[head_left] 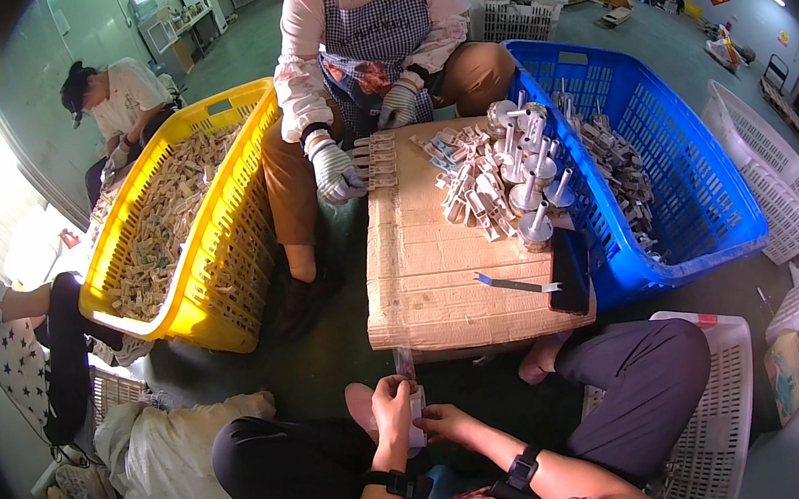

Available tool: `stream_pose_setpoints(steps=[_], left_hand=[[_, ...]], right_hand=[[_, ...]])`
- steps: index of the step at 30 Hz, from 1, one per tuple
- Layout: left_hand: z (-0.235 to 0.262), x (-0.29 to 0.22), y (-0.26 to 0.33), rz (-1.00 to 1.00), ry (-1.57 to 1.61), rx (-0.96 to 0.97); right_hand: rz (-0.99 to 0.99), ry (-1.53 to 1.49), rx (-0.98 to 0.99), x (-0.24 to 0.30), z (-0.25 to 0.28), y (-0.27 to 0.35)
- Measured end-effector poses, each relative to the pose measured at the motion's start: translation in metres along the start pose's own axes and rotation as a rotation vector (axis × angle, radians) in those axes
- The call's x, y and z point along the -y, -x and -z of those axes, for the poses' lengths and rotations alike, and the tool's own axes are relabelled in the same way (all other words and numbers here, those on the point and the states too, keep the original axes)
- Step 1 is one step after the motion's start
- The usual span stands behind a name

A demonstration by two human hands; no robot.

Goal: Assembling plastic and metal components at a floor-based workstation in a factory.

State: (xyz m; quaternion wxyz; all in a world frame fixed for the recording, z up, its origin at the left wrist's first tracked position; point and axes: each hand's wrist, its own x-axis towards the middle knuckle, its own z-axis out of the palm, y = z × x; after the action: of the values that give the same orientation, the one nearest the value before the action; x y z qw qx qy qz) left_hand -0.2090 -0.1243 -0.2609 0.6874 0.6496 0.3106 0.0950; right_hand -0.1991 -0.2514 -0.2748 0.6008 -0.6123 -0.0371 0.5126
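Below the near edge of the cardboard-topped table (pixel 438 315), my left hand (pixel 396 413) is closed on a small whitish piece (pixel 417 405) whose kind I cannot make out. The fingers of my right hand (pixel 455 428) pinch the same piece from its right side. On the table lies a heap of pale, short slotted pieces (pixel 477 184). Beside it several grey metal parts with round discs and stems (pixel 535 221) stand or lie together. Closer to me rest a thin flat tool (pixel 517 282) with a blue tip and a dark flat slab (pixel 569 273).
A yellow crate (pixel 228 252) of pale pieces stands left; a blue crate (pixel 710 229) of grey parts stands right. Across from me, a gloved co-worker (pixel 372 41) touches a row of pale pieces (pixel 378 159). A white sack (pixel 188 479) lies at my left, a white basket (pixel 734 377) at my right.
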Motion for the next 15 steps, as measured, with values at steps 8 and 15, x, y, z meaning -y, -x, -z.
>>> stream_pose_setpoints(steps=[8,15], left_hand=[[0.0015,0.0024,-0.0006,0.002,-0.026,0.009],[-0.0002,-0.0013,-0.0006,0.006,-0.015,0.007]], right_hand=[[-0.010,-0.022,0.000,0.0019,-0.0013,0.0028],[-0.028,-0.021,-0.003,0.0037,-0.0004,0.0029]])
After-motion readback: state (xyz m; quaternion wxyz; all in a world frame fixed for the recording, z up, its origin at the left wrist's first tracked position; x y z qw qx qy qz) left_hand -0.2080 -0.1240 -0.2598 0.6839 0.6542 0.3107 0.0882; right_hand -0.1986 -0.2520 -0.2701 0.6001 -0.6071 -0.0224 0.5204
